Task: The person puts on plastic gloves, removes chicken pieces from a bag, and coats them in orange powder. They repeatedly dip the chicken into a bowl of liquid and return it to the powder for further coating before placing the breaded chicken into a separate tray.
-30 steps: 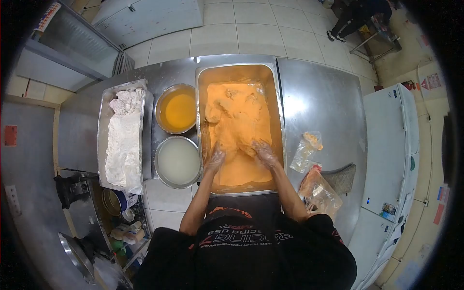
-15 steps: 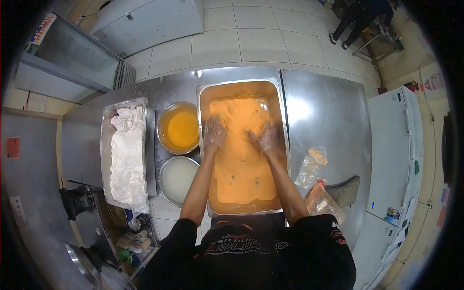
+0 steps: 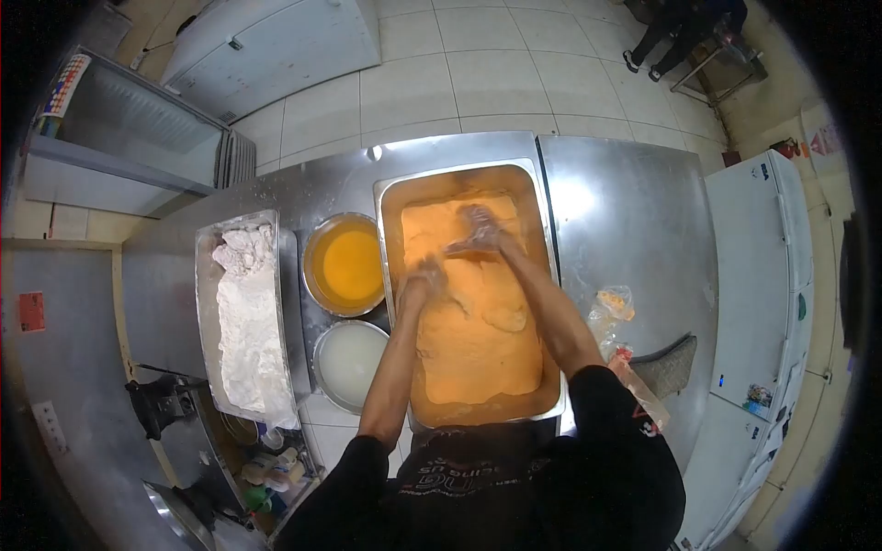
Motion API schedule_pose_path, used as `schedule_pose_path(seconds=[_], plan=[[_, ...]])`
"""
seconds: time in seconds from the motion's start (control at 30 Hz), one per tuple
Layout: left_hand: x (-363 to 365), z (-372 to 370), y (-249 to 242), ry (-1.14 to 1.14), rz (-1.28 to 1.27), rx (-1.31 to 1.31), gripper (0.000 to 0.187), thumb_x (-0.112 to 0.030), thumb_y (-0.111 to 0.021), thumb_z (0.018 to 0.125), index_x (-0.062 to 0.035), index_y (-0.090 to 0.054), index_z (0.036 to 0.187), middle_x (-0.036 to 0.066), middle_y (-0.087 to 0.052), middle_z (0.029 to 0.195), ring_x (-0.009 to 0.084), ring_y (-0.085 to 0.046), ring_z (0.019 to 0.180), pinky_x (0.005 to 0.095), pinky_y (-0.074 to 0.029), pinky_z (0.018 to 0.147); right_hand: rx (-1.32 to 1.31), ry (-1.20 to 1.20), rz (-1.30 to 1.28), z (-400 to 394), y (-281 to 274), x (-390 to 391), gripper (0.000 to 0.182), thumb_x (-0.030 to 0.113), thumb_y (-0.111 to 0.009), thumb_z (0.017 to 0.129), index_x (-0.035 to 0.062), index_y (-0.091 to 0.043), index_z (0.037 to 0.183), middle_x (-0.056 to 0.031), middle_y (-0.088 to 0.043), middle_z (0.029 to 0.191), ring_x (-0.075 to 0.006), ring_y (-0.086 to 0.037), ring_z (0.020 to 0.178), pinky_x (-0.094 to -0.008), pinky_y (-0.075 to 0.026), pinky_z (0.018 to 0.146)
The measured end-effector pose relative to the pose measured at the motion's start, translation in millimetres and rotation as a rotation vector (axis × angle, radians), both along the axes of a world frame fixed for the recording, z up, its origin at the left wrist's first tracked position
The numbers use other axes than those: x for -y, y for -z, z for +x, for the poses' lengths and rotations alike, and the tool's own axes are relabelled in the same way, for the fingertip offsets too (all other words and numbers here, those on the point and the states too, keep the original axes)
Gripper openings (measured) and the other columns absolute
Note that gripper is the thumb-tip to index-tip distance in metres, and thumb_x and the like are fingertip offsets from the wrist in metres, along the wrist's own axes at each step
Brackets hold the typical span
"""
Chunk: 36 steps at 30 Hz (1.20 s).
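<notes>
A deep steel pan (image 3: 551, 230) holds a thick layer of orange powder (image 3: 482, 367). Both of my hands are in the pan and look dusted with the powder. My left hand (image 3: 425, 277) is at the powder's left side, smeared by motion, its fingers partly sunk or hidden. Farther up, my right hand (image 3: 480, 230) lies over the powder with thumb and fingers apart, also blurred, and nothing visible is in its grasp. A rounded, powder-covered lump (image 3: 505, 317) shows below my right hand; what lies under the coating is hidden.
Left of the pan stand a bowl of orange liquid (image 3: 351, 264) and a bowl of cloudy whitish liquid (image 3: 349, 367). Beyond them is a tray of white flour (image 3: 250, 321) with coated pieces. Plastic bags (image 3: 606, 317) lie at right. Another person (image 3: 684, 32) stands across the room.
My right hand has moved up and left across the powder, and my left hand has moved down and slightly right. The powder's surface has shifted, and a rounded lump now shows at right.
</notes>
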<state>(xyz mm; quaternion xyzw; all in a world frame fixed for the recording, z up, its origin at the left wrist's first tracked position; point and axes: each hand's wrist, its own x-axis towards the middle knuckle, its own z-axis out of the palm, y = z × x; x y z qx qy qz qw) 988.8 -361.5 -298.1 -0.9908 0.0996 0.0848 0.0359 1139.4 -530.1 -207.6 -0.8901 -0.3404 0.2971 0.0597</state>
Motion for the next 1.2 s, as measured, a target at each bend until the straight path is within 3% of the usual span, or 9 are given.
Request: schedule_pose_path(seconds=[0.17, 0.27, 0.4, 0.47, 0.7, 0.8, 0.97, 1.07, 1.2], plan=[[-9, 42, 12, 0.163, 1.125, 0.730, 0.015, -0.007, -0.047, 0.083, -0.0074, -0.062, 0.081, 0.008, -0.059, 0.071, 0.0214, -0.058, 0.061, 0.0316, -0.047, 0.059, -0.015, -0.251, 0.064, -48, 99, -20, 0.101, 0.080, -0.061, 0.054, -0.0055, -0.051, 0.107, -0.0177, -0.057, 0.106, -0.0287, -0.056, 0.097, -0.0366, -0.045, 0.080], [15, -11, -8, -0.210, 0.361, 0.248, 0.015, -0.006, -0.046, 0.083, -0.0064, -0.062, 0.085, 0.007, -0.058, 0.071, 0.0195, -0.059, 0.063, 0.0308, -0.048, 0.059, -0.191, -0.050, -0.047, -55, -75, 24, 0.099, 0.074, -0.059, 0.063, -0.0018, -0.046, 0.125, -0.0209, -0.053, 0.121, -0.0350, -0.053, 0.110, -0.0436, -0.042, 0.093], [40, -76, -24, -0.578, -0.386, -0.348, 0.017, -0.009, -0.045, 0.084, -0.0045, -0.061, 0.089, 0.007, -0.059, 0.073, 0.0199, -0.059, 0.067, 0.0321, -0.049, 0.061, 0.192, 0.331, 0.149, -138, -13, 66, 0.095, 0.070, -0.061, 0.066, -0.0020, -0.044, 0.127, -0.0230, -0.051, 0.123, -0.0371, -0.053, 0.111, -0.0448, -0.042, 0.093], [53, -97, -14, -0.705, -0.571, -0.446, 0.018, -0.012, -0.045, 0.085, -0.0035, -0.060, 0.090, 0.008, -0.059, 0.075, 0.0206, -0.059, 0.068, 0.0331, -0.049, 0.062, -0.184, 0.726, 0.025, -161, -16, 57, 0.090, 0.064, -0.063, 0.070, -0.0008, -0.043, 0.129, -0.0221, -0.052, 0.122, -0.0364, -0.053, 0.109, -0.0413, -0.043, 0.092], [39, -112, -31, -0.783, -0.945, -0.395, 0.028, -0.022, -0.043, 0.088, 0.0001, -0.059, 0.097, 0.010, -0.060, 0.081, 0.0229, -0.059, 0.074, 0.0367, -0.050, 0.065, -1.193, 1.161, 0.732, -163, -85, 55, 0.108, 0.073, -0.055, 0.071, -0.0009, -0.020, 0.143, -0.0201, -0.043, 0.136, -0.0283, -0.041, 0.126, -0.0442, -0.036, 0.102], [27, -124, -45, -0.666, -0.880, -0.410, 0.034, -0.026, -0.042, 0.089, 0.0016, -0.058, 0.100, 0.011, -0.060, 0.084, 0.0238, -0.060, 0.076, 0.0383, -0.051, 0.066, -0.995, 1.156, 0.948, -172, -78, 69, 0.104, 0.073, -0.059, 0.067, -0.0039, -0.038, 0.134, -0.0196, -0.050, 0.129, -0.0337, -0.049, 0.117, -0.0431, -0.037, 0.099], [87, -195, 31, -0.048, -0.040, -0.222, 0.042, -0.033, -0.041, 0.090, 0.0042, -0.057, 0.105, 0.012, -0.060, 0.088, 0.0255, -0.060, 0.080, 0.0409, -0.052, 0.069, -0.236, 0.554, -0.241, -257, -75, 98, 0.117, 0.083, -0.051, 0.063, -0.0079, -0.033, 0.134, -0.0236, -0.040, 0.137, -0.0386, -0.041, 0.125, -0.0435, -0.029, 0.107], [106, -204, -9, -0.509, -0.438, -0.399, 0.042, -0.032, -0.042, 0.089, 0.0042, -0.057, 0.104, 0.014, -0.060, 0.089, 0.0269, -0.060, 0.081, 0.0416, -0.051, 0.070, -0.348, 0.712, -0.256, -271, -13, 89, 0.107, 0.076, -0.053, 0.069, -0.0005, -0.029, 0.140, -0.0158, -0.033, 0.144, -0.0259, -0.037, 0.130, -0.0444, -0.025, 0.108], [97, -173, -30, -0.686, -0.769, -0.447, 0.040, -0.031, -0.043, 0.088, 0.0042, -0.057, 0.103, 0.016, -0.060, 0.089, 0.0288, -0.059, 0.082, 0.0425, -0.050, 0.071, -1.048, 0.973, 0.747, -243, -7, 85, 0.087, 0.063, -0.055, 0.079, 0.0016, -0.035, 0.138, -0.0112, -0.036, 0.142, -0.0259, -0.041, 0.125, -0.0391, -0.032, 0.104]])
